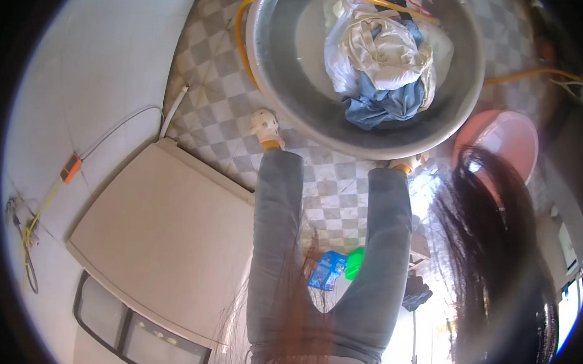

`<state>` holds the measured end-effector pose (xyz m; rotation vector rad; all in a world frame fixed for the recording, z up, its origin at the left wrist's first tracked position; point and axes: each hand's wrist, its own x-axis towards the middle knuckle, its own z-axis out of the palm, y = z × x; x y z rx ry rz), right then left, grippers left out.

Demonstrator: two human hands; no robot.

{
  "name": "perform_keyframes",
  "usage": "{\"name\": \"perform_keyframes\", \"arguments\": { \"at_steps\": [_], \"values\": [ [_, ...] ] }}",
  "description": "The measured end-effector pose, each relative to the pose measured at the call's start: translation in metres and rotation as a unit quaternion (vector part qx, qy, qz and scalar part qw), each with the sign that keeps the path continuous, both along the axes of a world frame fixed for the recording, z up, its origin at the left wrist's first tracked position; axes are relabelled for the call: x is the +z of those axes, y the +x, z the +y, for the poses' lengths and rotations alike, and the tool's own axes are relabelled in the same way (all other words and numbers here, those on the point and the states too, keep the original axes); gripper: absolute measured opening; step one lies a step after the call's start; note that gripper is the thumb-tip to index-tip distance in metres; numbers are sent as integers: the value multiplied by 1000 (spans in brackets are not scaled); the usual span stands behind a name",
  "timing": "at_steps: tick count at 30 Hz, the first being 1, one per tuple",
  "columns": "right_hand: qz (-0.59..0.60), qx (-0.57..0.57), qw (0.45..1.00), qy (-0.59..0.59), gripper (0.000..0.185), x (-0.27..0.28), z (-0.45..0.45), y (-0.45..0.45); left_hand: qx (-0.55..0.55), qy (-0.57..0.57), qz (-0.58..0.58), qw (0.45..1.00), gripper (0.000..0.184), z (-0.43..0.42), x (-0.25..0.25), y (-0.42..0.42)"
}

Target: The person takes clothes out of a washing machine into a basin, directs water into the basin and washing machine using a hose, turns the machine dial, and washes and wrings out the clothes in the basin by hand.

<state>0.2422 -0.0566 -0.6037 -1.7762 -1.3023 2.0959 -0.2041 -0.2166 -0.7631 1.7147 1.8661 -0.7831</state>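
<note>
Neither grip is showing, so I can't tell their state; the orange hose [238, 27] is curving near a shoe [265, 122], and a snagging step could be dragging it off the basin [370, 149].

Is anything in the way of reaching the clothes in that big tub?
The middle of the clothes looks clear. A yellow hose crosses their far end, and the near rim of the tub stands between them and the person's legs. No hands show, so I can't tell their path.
</note>
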Motion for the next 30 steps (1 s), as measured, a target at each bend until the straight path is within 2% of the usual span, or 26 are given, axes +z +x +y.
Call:
{"name": "perform_keyframes", "arguments": {
  "at_steps": [2,3,7,11,13,16,18,19,20,21,22,23,24,25,26,27,28,29,30],
  "values": [
    [1,-6,1000,5,56,6,5,6,-43,3,161,986,47,12,-115,-3],
    [1,-11,1000,5,56,10,6,11,-54,-7,209,976,46,8,-140,-4],
    [-21,-33,999,-7,55,31,5,46,-64,-51,230,970,47,18,-134,0],
    [-71,-77,994,-31,55,59,-15,109,-113,-99,254,956,48,53,-90,15],
    [-100,-98,989,-45,55,74,-25,143,-124,-121,255,951,48,42,-90,20],
    [-138,-134,979,-59,55,95,-38,187,-117,-78,232,962,46,24,-115,4],
    [-160,-155,973,-59,55,105,-39,209,-183,44,222,957,44,24,-119,0],
    [-166,-164,971,-53,55,109,-36,217,-197,41,178,963,41,15,-89,-4],
    [-173,-170,969,-45,55,113,-33,222,-204,-27,89,975,38,-6,-24,-12],
    [-176,-171,969,-31,55,111,-26,228,-178,-186,-45,965,36,-42,77,-30],
    [-177,-171,969,-12,54,109,-15,230,-145,-325,-146,923,33,-54,192,-43],
    [-177,-169,970,14,54,102,1,228,-105,-431,-220,869,31,-59,271,-61],
    [-176,-162,970,45,54,94,21,221,-50,-475,-281,832,29,-42,322,-67],
    [-175,-147,970,82,54,81,41,213,9,-469,-321,822,28,-19,352,-66],
    [-174,-131,968,123,54,63,63,197,84,-408,-351,839,27,18,355,-57],
    [-178,-109,963,168,54,44,85,180,246,-342,-349,837,26,67,332,-34],
    [-187,-78,954,220,54,26,112,158,328,-248,-382,828,23,113,307,-10],
    [-229,-20,933,278,62,3,130,133,420,-197,-414,783,21,147,278,6],
    [-272,37,902,334,71,-19,140,114,462,-104,-423,773,18,177,254,28]
  ]
}}
